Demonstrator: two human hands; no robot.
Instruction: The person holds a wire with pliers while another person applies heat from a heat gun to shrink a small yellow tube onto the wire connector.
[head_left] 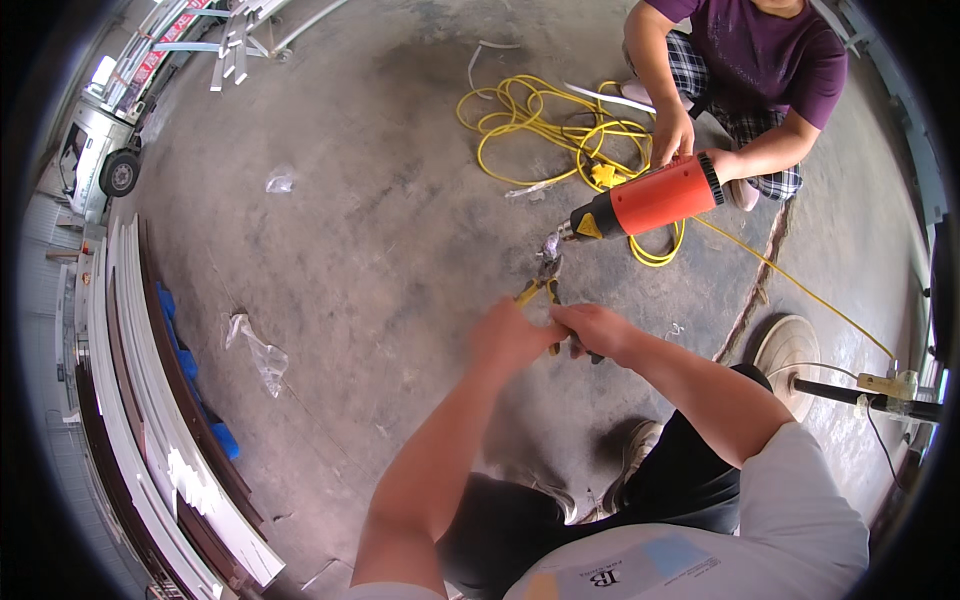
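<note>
A pair of pliers [550, 268] with yellow-and-black handles stands out in front of me, jaws pointing away. My left hand [510, 335] is closed round the left handle, slightly blurred. Closed on the other handle, my right hand [597, 330] is beside it, and dark and yellow handle ends show below the fingers. At the jaws is a small shiny piece [551, 243] that I cannot make out, right by the metal tip of a red-and-black power tool [655, 198]. A co-worker's hands [675, 135] hold that tool from its far side.
The co-worker [765, 60] crouches at the far right. A yellow cable [520, 110] lies coiled behind the tool and trails right. Long white and brown profiles [150, 390] lie at left, near crumpled plastic [262, 355]. A round base [790, 350] with a pole stands at right.
</note>
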